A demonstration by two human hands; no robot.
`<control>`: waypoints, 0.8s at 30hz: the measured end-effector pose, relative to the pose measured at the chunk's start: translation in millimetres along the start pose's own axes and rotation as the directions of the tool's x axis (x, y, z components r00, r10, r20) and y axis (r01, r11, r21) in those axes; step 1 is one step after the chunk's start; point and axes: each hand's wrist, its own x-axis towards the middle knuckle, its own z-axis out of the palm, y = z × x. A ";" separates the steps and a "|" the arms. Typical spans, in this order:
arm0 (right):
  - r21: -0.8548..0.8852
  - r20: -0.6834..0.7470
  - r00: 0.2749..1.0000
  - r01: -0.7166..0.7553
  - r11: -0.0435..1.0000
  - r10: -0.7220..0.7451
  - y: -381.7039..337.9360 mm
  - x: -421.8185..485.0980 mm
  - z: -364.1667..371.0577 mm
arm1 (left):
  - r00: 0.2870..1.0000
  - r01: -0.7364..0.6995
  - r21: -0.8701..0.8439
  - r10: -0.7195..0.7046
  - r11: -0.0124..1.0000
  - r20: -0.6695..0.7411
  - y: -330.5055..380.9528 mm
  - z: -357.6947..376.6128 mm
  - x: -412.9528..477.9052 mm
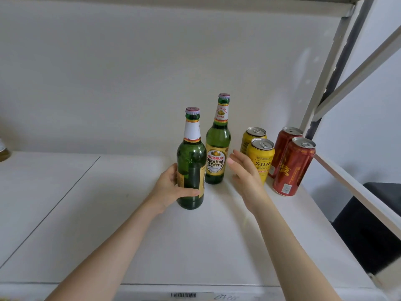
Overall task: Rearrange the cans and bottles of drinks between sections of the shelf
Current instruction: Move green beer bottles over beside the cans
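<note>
Two green glass beer bottles stand upright on the white shelf board (152, 235). My left hand (168, 187) grips the nearer bottle (191, 161) low on its body, thumb across the front. The farther bottle (217, 144) stands just behind and to the right, its label facing me. My right hand (246, 170) hovers to the right of that bottle with fingers straight, holding nothing, in front of two yellow cans (261, 157). Two red cans (293, 166) stand further right by the shelf's side rail.
A seam (65, 192) divides the shelf board into a left and a right section. A grey metal upright and diagonal brace (338, 83) close the right side. A dark box (373, 231) sits below on the right. The upper shelf (195, 1) lies overhead.
</note>
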 end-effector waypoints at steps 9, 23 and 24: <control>-0.085 -0.188 0.982 0.009 0.996 -0.025 13.5 -65.7 -64.7 | 1.000 0.029 0.035 -0.029 0.999 0.002 4.5 47.0 14.6; -0.113 -0.222 0.975 -0.034 0.993 0.009 21.0 -57.8 -67.4 | 1.000 0.001 0.095 -0.001 0.996 -0.010 6.3 50.0 29.6; -0.115 -0.220 0.975 -0.035 0.993 0.009 22.1 -56.9 -66.0 | 1.000 -0.006 0.105 0.006 0.994 -0.003 6.2 49.3 30.2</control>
